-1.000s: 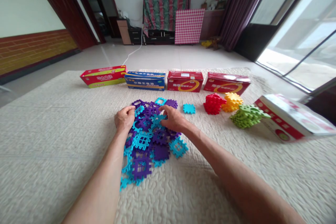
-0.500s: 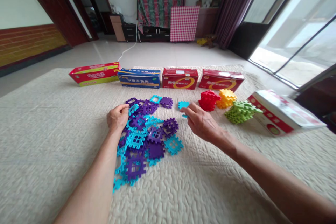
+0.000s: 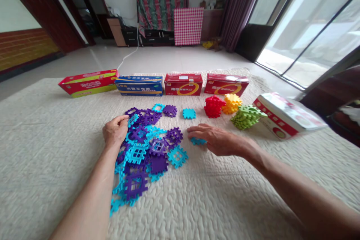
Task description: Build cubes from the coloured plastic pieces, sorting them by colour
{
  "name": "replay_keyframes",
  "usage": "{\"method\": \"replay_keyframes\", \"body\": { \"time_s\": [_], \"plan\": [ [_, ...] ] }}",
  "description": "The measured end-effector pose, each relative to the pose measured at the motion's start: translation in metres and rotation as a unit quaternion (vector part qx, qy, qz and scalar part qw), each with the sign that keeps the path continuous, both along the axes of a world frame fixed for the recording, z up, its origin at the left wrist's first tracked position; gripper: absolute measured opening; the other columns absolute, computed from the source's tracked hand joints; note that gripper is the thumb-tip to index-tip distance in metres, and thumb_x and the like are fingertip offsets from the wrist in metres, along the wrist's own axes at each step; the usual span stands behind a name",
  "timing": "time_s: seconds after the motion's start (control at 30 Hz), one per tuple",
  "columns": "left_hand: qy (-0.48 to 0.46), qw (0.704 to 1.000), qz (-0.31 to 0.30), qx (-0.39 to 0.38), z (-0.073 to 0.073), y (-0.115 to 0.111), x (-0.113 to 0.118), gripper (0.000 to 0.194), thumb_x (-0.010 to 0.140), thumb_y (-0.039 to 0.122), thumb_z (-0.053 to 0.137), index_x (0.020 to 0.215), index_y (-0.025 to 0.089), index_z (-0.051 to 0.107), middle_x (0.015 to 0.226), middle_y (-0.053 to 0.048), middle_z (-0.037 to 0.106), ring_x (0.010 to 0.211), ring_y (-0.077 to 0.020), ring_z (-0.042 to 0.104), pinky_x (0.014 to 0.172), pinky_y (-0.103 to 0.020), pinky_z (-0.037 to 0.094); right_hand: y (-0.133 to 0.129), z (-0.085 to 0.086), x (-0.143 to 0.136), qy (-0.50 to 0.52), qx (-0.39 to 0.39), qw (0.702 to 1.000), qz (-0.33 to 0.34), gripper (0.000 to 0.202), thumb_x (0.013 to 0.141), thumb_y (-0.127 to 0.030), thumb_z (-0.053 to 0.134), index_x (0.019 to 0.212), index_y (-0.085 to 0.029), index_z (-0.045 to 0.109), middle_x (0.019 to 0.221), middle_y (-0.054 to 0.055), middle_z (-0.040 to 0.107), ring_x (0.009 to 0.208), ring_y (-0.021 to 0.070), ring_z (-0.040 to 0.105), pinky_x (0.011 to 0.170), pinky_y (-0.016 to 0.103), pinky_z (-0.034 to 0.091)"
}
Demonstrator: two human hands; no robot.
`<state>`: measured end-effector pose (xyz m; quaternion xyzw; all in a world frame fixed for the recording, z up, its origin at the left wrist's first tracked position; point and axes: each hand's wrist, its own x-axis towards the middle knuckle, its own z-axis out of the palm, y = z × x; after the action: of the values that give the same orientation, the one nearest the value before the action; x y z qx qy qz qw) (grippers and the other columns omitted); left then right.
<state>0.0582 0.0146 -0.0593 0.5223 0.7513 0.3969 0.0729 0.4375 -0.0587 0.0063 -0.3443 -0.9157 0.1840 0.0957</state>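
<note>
My left hand [image 3: 115, 130] is at the far left edge of a pile of interlocking plastic tiles, its fingertips pinched on a light-blue window tile [image 3: 133, 120]. Purple tiles [image 3: 159, 163] and light-blue tiles [image 3: 137, 152] overlap in that pile, many with window cut-outs. Right of the pile, my right hand [image 3: 215, 138] is palm down with its fingers over a light-blue tile [image 3: 198, 141]; the thumb is hidden. A solid light-blue tile [image 3: 189, 113] lies alone just beyond these fingers.
Stacks of red tiles [image 3: 213, 106], yellow tiles [image 3: 232, 103] and green tiles [image 3: 247, 117] stand at the right, beside a white-and-red box [image 3: 289, 118]. Behind are a red-and-green box [image 3: 89, 83], a blue box [image 3: 138, 86] and two red boxes [image 3: 183, 84], on a quilted mat [image 3: 70, 150].
My right hand has moved nearer to me, away from the lone light-blue tile, and the tile under its fingers came along. My left hand keeps its pinch. The whole view has shifted slightly.
</note>
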Motion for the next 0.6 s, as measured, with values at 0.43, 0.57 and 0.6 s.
{"method": "replay_keyframes", "body": {
  "time_s": [0.43,0.57,0.6],
  "plan": [
    [0.014,1.0,-0.004,0.008,-0.002,0.002,-0.001,0.03,0.077,0.034,0.053,0.095,0.025,0.075,0.096,-0.001,0.075,0.088,-0.0206,0.068,0.083,-0.029,0.052,0.006,0.008,-0.006,-0.062,0.014,0.997,-0.053,0.043,0.069,-0.024,0.069,0.111,-0.022,0.063,0.102,0.007,0.062,0.085,0.0187,0.061,0.074,0.031,0.051],
    [0.013,1.0,-0.006,0.007,-0.001,0.001,-0.001,0.03,0.077,0.033,0.053,0.095,0.025,0.075,0.096,-0.001,0.075,0.089,-0.0207,0.068,0.082,-0.028,0.052,0.026,0.007,-0.02,0.02,0.084,0.99,-0.113,0.046,0.077,-0.033,0.066,0.119,-0.019,0.057,0.109,0.009,0.057,0.089,0.0186,0.058,0.077,0.031,0.05],
    [0.014,1.0,-0.007,0.006,-0.001,0.001,0.0,0.03,0.077,0.033,0.053,0.095,0.025,0.075,0.096,-0.001,0.075,0.088,-0.0205,0.068,0.082,-0.028,0.052,0.034,0.005,-0.024,0.041,0.105,0.984,-0.14,0.047,0.078,-0.033,0.065,0.122,-0.017,0.055,0.113,0.011,0.055,0.092,0.0193,0.057,0.079,0.032,0.049]
  ]
}}
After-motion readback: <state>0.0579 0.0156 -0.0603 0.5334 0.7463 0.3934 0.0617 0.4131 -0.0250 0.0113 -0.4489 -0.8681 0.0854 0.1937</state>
